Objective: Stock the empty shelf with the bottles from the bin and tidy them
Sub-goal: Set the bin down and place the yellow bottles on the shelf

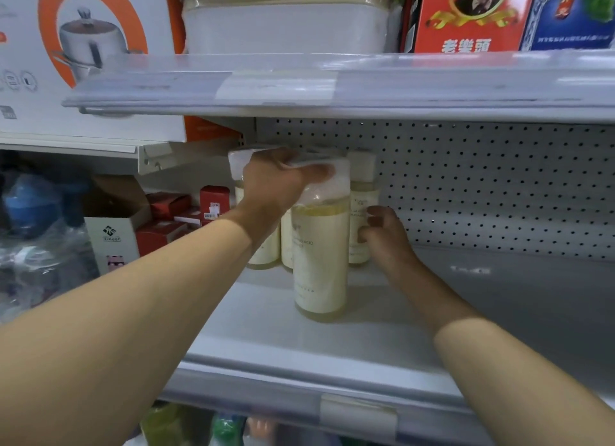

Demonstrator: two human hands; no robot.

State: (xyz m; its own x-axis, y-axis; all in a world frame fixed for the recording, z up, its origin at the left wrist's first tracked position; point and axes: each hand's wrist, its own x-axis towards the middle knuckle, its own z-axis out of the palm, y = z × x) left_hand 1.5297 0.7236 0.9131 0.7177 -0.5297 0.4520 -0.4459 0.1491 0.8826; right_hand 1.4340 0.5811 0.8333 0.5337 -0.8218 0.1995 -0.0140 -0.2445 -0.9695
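White store shelving fills the view, and the middle shelf (332,342) with its pegboard back wall (482,186) carries a small cluster of pale yellow bottles at its left end. Nearest the front stands the front bottle (320,262), upright on the shelf board, its cap end wrapped in clear plastic. The left hand (276,186) reaches in from the lower left and grips that bottle at the top, fingers curled over the wrapped cap. Just behind it, to the right, stands another bottle (361,212), close to the pegboard; the right hand (386,236) comes in from the lower right and holds its side, fingers curled against the label. More bottles (266,249) of the same kind stand behind the left wrist, partly hidden, so their count cannot be told. To the right of the group the shelf board lies grey and in shadow. Above, the upper shelf edge (332,86) bears a price label strip, with a white tub (286,19), a red box (466,16) and a cookware box (83,56) on top. Left of the bay, small red cartons (173,219) and an open cardboard box (113,219) sit on a neighbouring shelf.
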